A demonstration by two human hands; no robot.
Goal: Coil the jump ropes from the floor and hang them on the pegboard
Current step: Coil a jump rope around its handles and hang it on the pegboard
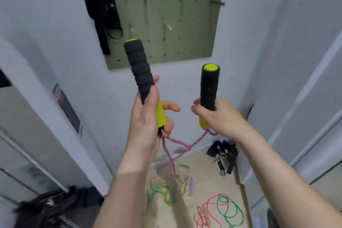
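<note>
Raised left hand [146,122] and right hand [220,114] each hold a handle [210,85]

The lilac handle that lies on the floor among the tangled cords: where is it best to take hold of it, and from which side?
Probably from above, pinching the lilac handle at mid-length across its narrow width. It lies flat on the floor, long axis pointing away from the person; its right side faces bare floor, while tangled cords crowd its left.
</note>
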